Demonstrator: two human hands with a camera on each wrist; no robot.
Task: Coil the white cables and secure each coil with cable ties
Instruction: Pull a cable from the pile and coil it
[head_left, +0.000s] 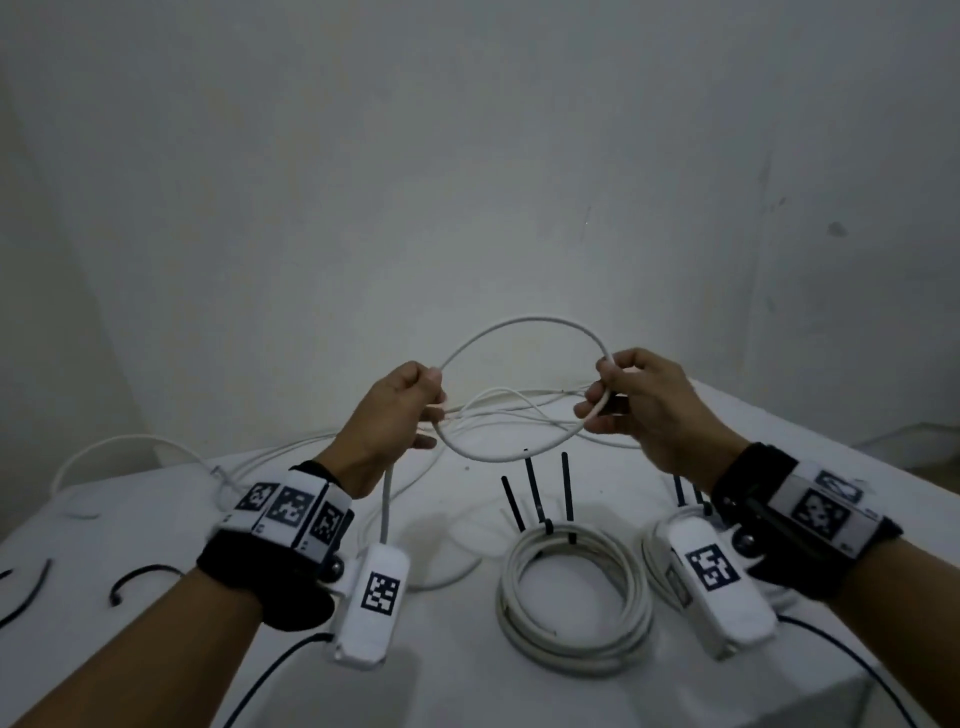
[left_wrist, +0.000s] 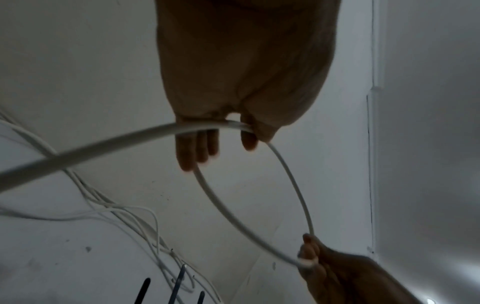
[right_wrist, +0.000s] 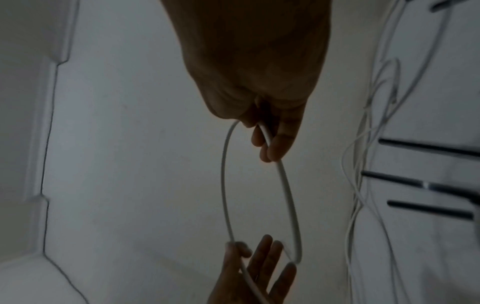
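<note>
Head view. A single loop of round white plastic cable (head_left: 524, 384) is held up in the air between both hands, above the white cloth-covered surface (head_left: 156, 519). The left hand (head_left: 395, 415) is closed on the loop's left side, thumb and fingers pinched on the cable; one strand is seen dropping from it toward the surface. The right hand (head_left: 639, 400) is clamped on the loop's right side, fingers curled round it. A finished coil of white cable (head_left: 574, 597) is laid flat on the surface near the right forearm, bound by black plastic cable ties (head_left: 535, 493) whose tails stand upright. Loose thin white cables (head_left: 519, 405) are spread across the far part of the surface. Spare black cable ties (head_left: 31, 592) are seen at the near left edge.

Left wrist view. The left hand (left_wrist: 233, 82) is seen from below, the white cable passed under its curled fingers (left_wrist: 197, 148) and pinched at the thumb. The loop (left_wrist: 293, 185) is carried across to the right hand (left_wrist: 337, 271), whose fingertips are closed on it. Black tie tails (left_wrist: 179, 286) are visible low in the frame.

Right wrist view. The cable loop (right_wrist: 259, 195) is gripped by the right hand (right_wrist: 259, 82), fingers (right_wrist: 275, 144) wrapped on one strand. The left hand (right_wrist: 249, 273) is seen below, thumb and forefinger pinched on the cable, the other fingers spread. Black tie tails (right_wrist: 428, 185) are seen at right, blurred.
</note>
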